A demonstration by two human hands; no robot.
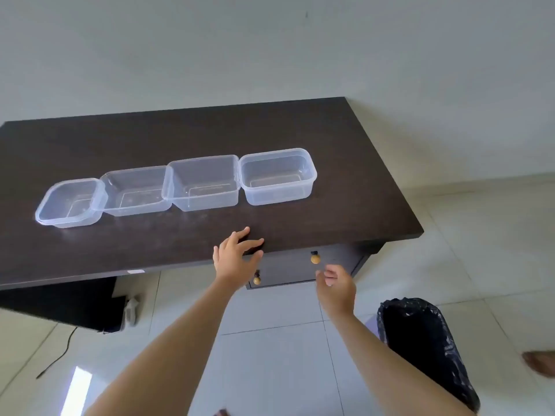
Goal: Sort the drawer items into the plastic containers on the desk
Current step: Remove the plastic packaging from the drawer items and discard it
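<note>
Several clear plastic containers stand empty in a row on the dark desk (345, 163): the leftmost (70, 204), a shallow one (135, 190), a deeper one (204, 181) and the rightmost (277, 175). Under the desk's front edge sits a dark drawer (288, 268), closed, with two round wooden knobs (315, 259) (257, 280). My left hand (235, 258) hovers at the desk edge above the left knob, fingers spread and holding nothing. My right hand (336, 285) is just below and right of the right knob, fingers loosely curled, holding nothing.
A bin with a black liner (420, 340) stands on the tiled floor at the right, close to my right forearm. A black cable (60, 355) and a white plug block (132, 307) lie under the desk's left side. The wall is behind the desk.
</note>
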